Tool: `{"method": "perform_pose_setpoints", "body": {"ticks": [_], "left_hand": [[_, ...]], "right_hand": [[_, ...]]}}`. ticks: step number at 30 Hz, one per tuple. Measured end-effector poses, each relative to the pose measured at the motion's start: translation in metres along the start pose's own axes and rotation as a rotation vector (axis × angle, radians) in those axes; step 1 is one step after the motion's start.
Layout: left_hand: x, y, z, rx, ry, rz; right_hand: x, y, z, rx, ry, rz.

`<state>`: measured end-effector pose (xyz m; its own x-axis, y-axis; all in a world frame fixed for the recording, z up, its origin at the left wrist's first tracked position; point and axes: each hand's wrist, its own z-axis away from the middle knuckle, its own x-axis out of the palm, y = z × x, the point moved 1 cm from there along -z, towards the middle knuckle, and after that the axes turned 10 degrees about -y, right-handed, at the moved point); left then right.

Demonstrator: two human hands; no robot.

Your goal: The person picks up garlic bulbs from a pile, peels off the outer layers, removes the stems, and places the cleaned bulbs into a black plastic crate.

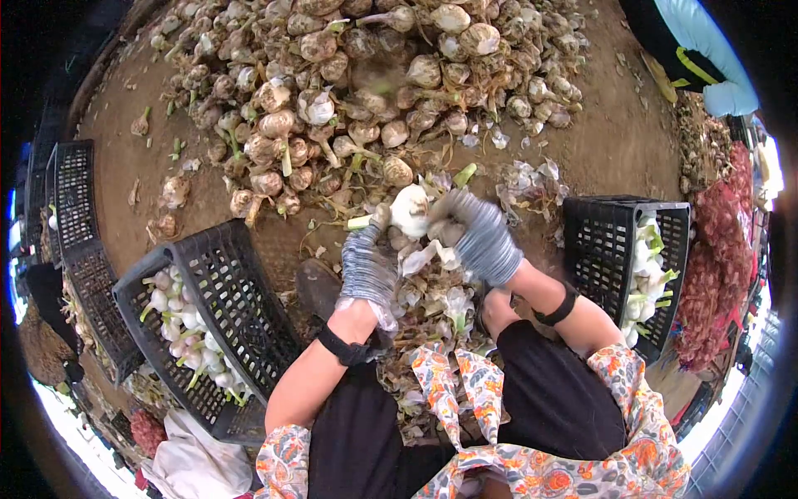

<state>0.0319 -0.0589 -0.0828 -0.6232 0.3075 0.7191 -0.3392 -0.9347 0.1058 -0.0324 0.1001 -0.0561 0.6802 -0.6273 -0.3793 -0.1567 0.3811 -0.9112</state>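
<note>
In front of my knees, my left hand (368,262), in a grey-striped glove, is closed around a white garlic bulb (410,209). The bulb's pale cut stem (359,222) pokes out to the left past my fingers. My right hand (478,237), gloved the same way, is against or just beside the bulb's right side. Its fingers look bent but are smeared by motion, so what they grip cannot be made out. Loose garlic skins (455,308) lie below the hands, between my legs.
A big heap of dirty garlic bulbs (332,108) covers the ground ahead. Black crates with white garlic stand at left (241,283) and right (598,241). Further out are stacked crates (75,195), red mesh sacks (715,249), a white sack (195,457) and another person's blue sleeve (698,37).
</note>
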Motion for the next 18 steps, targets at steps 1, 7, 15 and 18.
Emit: {"method": "perform_pose_setpoints", "body": {"ticks": [1,7,15,18], "left_hand": [[0.005,0.0,0.004,0.037,-0.03,-0.052],[0.011,0.007,0.015,-0.089,-0.367,0.271],[0.016,0.009,0.007,0.084,-0.134,-0.144],[0.006,0.003,-0.001,0.159,-0.17,-0.426]], "right_hand": [[-0.007,-0.01,-0.003,0.26,0.108,-0.595],[-0.031,0.043,0.035,0.27,-0.119,-2.189],[-0.035,-0.031,0.014,0.168,-0.09,0.259],[-0.035,-0.042,0.004,-0.121,0.055,0.245]]}}
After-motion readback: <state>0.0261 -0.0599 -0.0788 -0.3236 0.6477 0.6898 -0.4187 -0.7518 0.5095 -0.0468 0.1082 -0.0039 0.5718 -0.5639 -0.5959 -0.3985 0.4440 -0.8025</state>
